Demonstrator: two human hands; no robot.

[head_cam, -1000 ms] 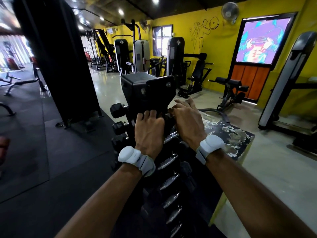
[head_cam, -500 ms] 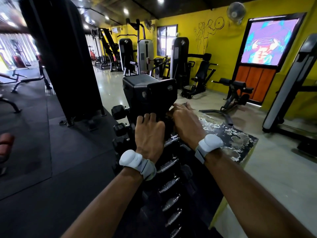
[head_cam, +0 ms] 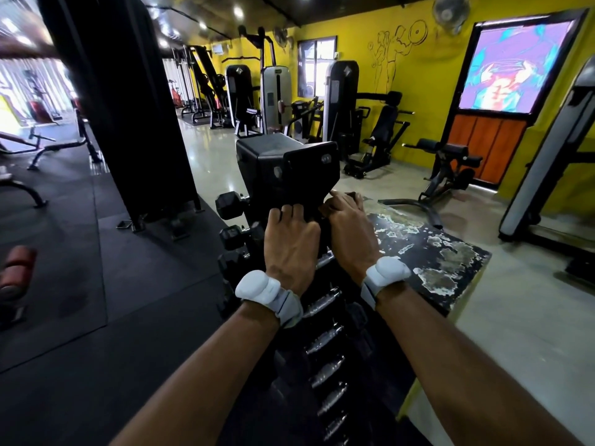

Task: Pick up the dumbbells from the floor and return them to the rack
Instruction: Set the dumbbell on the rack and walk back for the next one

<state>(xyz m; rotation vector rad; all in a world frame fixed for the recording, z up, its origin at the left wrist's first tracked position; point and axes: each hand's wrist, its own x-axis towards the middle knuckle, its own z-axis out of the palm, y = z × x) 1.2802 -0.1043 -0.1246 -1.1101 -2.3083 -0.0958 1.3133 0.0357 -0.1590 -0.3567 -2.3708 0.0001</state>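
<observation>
At the top of the rack, both hands sit side by side, knuckles up. The left hand has its grip curled down over something dark at the top row, and the right hand has its grip curled over the same spot just beside it. What they clamp is hidden under the fingers, so I cannot tell if it is a dumbbell. Each wrist wears a pale band. Below the hands, the rack runs down toward the camera with a line of shiny dumbbell handles. Black dumbbell ends stick out on the left side of the rack. A big black box stands just past the hands. A worn black platform lies to the right, on the pale floor.
</observation>
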